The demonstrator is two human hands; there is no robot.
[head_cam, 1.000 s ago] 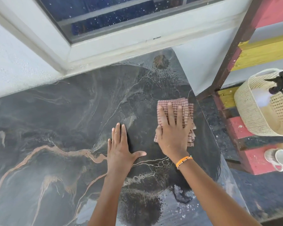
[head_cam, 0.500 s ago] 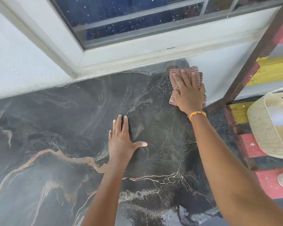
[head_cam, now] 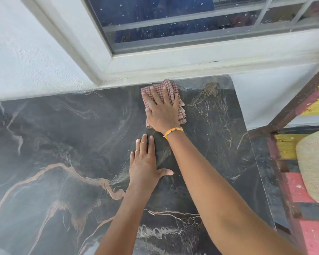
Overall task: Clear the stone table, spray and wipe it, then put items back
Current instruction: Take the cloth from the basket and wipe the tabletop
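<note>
The dark stone table (head_cam: 63, 144) with pale and orange veins fills most of the head view. My right hand (head_cam: 162, 109) presses flat on a folded red-checked cloth (head_cam: 181, 111) at the table's far edge, just under the window sill. An orange band circles that wrist. My left hand (head_cam: 145, 164) lies flat on the bare stone, fingers together and thumb out, a little nearer to me than the cloth. It holds nothing.
A white wall and window frame (head_cam: 173, 59) run along the table's far side. To the right stands a painted wooden bench (head_cam: 298, 188) in red, yellow and black, with a woven basket (head_cam: 315, 166) on it. The table's right edge (head_cam: 256, 162) drops beside the bench.
My right hand slid the cloth from the table's right side up to the far right corner, then left along the far edge. My left hand stayed flat on the stone.
</note>
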